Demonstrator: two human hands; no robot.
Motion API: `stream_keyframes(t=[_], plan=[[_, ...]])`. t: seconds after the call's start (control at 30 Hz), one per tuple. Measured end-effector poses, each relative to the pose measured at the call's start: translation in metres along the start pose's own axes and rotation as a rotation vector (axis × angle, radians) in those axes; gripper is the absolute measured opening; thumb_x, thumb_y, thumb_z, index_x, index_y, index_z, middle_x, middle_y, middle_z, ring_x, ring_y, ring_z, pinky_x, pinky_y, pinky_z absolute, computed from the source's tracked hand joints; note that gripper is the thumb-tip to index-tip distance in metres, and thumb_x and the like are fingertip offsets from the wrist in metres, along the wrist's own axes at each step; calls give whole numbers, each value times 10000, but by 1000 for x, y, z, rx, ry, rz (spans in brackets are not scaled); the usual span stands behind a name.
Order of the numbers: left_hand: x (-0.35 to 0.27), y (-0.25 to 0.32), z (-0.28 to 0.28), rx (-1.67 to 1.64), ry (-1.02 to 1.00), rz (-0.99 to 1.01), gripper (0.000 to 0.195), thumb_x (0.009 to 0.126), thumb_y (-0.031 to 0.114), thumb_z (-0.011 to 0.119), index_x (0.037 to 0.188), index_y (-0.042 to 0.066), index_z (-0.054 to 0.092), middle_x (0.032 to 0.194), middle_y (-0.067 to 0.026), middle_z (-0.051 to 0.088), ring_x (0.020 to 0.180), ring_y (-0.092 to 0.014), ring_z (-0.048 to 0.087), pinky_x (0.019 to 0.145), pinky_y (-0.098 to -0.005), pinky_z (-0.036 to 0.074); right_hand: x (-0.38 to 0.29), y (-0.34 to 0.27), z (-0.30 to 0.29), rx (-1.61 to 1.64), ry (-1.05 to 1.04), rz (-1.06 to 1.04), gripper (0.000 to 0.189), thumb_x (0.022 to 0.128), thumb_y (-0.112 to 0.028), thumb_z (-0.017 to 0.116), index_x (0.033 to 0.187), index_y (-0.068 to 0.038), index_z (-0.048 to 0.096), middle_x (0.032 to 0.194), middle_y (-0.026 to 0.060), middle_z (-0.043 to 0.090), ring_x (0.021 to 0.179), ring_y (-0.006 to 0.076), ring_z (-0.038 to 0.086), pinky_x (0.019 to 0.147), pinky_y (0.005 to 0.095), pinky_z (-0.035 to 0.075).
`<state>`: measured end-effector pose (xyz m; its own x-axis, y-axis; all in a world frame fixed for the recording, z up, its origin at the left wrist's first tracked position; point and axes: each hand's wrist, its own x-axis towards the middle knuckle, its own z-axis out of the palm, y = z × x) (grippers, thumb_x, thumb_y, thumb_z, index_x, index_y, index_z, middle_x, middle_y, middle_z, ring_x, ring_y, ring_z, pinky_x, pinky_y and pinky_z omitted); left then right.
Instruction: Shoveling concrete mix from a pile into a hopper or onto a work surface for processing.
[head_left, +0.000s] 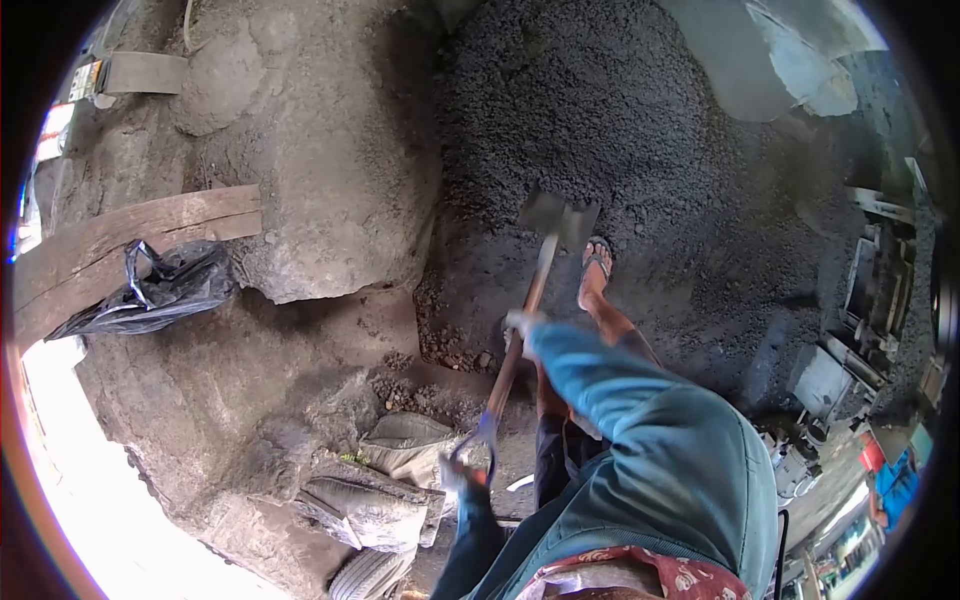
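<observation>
A shovel with a wooden shaft (534, 289) slants across the middle of the view. My left hand (460, 475) is closed around its D-shaped grip at the lower end. Further up, my right hand (525, 328) holds the shaft; both hands look pale and blurred, perhaps gloved. The shovel's metal blade (546, 213) is at the near edge of a broad heap of dark, damp, grainy mix (577, 112). Just right of the blade is my foot (595, 270) in a flip-flop. Blur hides whether the blade carries any mix.
Rough concrete masonry (337, 165) rises at left, with a wooden beam (150, 221) and black plastic bag (176, 289). Sacks (367, 510) and a tire (371, 574) lie lower left. Boards (862, 360) line the right; a person in blue (896, 487) is beyond.
</observation>
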<state>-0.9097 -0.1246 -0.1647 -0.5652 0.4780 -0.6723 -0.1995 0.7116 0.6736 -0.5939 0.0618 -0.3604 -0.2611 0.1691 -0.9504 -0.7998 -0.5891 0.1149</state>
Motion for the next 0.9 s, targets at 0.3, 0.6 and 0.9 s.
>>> stream_keyframes(t=[0.3,0.6,0.9], plan=[[-44,48,178,21,189,102,427,853,424,693,623,115,510,511,-23,453,392,-150,420,363,-323,343,-19,-93,-41,162,123,-261,174,778,-132,693,836,-42,556,686,112,556,554,291,565,519,495,537],[-38,96,219,119,-296,-76,492,866,547,616,689,101,506,470,-59,425,371,-206,420,354,-371,377,-204,-135,-84,537,223,-616,241,770,-102,733,922,-108,545,743,76,558,574,266,573,514,482,541],[-216,255,494,34,-1199,752,370,912,370,506,702,66,470,620,-6,433,516,-136,433,496,-293,382,-501,-312,-159,758,-531,-1549,161,837,-145,697,889,-98,552,737,63,527,663,235,567,694,464,518]])
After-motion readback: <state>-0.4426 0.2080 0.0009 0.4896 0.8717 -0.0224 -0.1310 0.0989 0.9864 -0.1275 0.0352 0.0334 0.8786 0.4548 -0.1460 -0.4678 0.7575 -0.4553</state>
